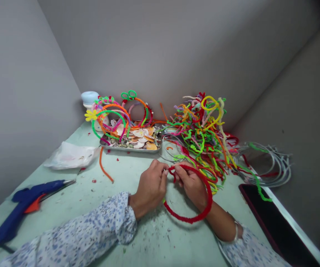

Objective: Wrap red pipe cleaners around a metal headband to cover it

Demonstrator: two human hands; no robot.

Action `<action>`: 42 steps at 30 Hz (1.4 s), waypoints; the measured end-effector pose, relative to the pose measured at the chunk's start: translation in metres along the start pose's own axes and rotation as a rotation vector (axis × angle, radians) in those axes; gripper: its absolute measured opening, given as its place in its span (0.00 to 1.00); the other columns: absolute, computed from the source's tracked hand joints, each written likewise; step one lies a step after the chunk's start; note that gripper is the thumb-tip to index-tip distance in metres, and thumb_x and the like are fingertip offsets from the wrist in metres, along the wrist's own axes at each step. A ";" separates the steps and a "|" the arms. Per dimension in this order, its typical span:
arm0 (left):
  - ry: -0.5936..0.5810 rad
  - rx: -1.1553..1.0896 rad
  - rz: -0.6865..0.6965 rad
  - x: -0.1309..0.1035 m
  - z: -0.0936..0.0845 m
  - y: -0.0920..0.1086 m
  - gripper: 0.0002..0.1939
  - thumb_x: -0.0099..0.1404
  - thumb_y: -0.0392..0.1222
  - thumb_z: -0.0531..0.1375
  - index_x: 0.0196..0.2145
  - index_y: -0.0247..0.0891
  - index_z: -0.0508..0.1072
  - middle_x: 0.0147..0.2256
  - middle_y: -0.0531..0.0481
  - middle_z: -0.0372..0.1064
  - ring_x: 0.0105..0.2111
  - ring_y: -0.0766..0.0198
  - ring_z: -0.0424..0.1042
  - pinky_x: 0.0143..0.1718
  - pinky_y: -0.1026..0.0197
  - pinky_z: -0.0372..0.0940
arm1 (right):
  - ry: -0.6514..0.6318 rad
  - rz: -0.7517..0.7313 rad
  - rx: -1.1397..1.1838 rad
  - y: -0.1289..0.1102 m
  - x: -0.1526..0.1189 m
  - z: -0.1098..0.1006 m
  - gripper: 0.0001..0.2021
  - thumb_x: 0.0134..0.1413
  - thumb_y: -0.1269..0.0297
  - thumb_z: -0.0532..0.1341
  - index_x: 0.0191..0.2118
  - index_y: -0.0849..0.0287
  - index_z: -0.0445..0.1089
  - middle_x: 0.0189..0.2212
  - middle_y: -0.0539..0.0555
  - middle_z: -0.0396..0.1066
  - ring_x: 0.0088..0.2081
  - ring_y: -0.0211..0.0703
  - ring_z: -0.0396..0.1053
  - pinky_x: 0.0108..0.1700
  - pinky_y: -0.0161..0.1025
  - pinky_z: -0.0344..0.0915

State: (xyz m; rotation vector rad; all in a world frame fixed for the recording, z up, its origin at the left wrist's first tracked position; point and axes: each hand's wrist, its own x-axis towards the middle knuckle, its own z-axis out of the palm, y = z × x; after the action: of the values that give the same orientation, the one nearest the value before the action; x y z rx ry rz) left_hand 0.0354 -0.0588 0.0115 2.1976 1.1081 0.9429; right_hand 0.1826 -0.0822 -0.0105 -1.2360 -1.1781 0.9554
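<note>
A red fuzzy pipe-cleaner hoop (191, 220) hangs between my hands above the pale green table. My left hand (152, 187) is closed in a pinch at the upper left of the hoop, by a loose red end. My right hand (192, 185) grips the hoop's upper part between thumb and fingers, with the ring looping round in front of its wrist. A short red tail dangles between the two hands. A small bit of yellow-green shows on the hoop's left side. The exact spot under my left fingertips is hidden.
Behind my hands stand a metal tray (130, 150) of shells, colourful pipe-cleaner headbands (106, 111) and a tangled pipe-cleaner pile (201, 137). At left lie a blue glue gun (23, 204) and a plastic bag (71, 155). Coiled wire (280, 168) and a dark flat device (271, 222) are right.
</note>
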 end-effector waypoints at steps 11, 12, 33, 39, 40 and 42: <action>-0.079 -0.054 -0.015 0.001 0.000 -0.002 0.11 0.68 0.39 0.46 0.36 0.39 0.67 0.34 0.50 0.62 0.34 0.63 0.64 0.37 0.61 0.60 | -0.019 -0.008 -0.003 0.003 0.001 -0.004 0.13 0.58 0.53 0.55 0.31 0.57 0.65 0.19 0.44 0.56 0.19 0.34 0.53 0.21 0.33 0.52; -0.083 -0.057 -0.017 0.001 0.000 -0.002 0.11 0.68 0.39 0.46 0.36 0.39 0.67 0.34 0.50 0.62 0.34 0.63 0.64 0.37 0.61 0.60 | -0.021 -0.011 -0.002 0.004 0.001 -0.004 0.13 0.58 0.54 0.55 0.31 0.57 0.65 0.19 0.44 0.56 0.19 0.34 0.53 0.21 0.33 0.52; -0.184 -0.303 -0.122 0.006 0.008 -0.014 0.11 0.67 0.41 0.47 0.32 0.37 0.66 0.32 0.50 0.64 0.35 0.63 0.63 0.38 0.61 0.59 | -0.057 -0.007 -0.047 -0.001 0.002 -0.004 0.13 0.59 0.53 0.53 0.29 0.56 0.62 0.18 0.44 0.55 0.18 0.34 0.52 0.20 0.34 0.51; -0.218 -0.420 -0.152 0.006 0.008 -0.015 0.11 0.66 0.41 0.48 0.34 0.36 0.67 0.33 0.49 0.65 0.36 0.63 0.63 0.39 0.62 0.59 | -0.014 0.019 -0.071 0.003 0.004 -0.004 0.15 0.58 0.51 0.54 0.26 0.56 0.61 0.16 0.44 0.54 0.18 0.35 0.52 0.21 0.33 0.52; -0.224 -0.419 -0.150 0.006 0.008 -0.014 0.10 0.66 0.41 0.49 0.35 0.36 0.67 0.34 0.49 0.65 0.36 0.63 0.63 0.39 0.62 0.59 | 0.001 0.021 -0.082 0.004 0.004 -0.005 0.16 0.58 0.51 0.54 0.26 0.56 0.61 0.16 0.44 0.54 0.18 0.35 0.52 0.21 0.33 0.52; -0.232 -0.386 -0.133 0.006 0.007 -0.014 0.07 0.64 0.39 0.51 0.35 0.37 0.67 0.34 0.50 0.65 0.35 0.64 0.63 0.37 0.62 0.59 | 0.034 0.030 -0.106 0.006 0.004 -0.005 0.17 0.57 0.51 0.55 0.24 0.57 0.61 0.15 0.44 0.55 0.19 0.35 0.53 0.22 0.33 0.53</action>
State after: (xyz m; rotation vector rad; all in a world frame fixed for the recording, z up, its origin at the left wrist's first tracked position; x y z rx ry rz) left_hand 0.0366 -0.0472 -0.0003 1.8404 0.8688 0.7495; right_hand 0.1886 -0.0783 -0.0151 -1.3529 -1.1995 0.8997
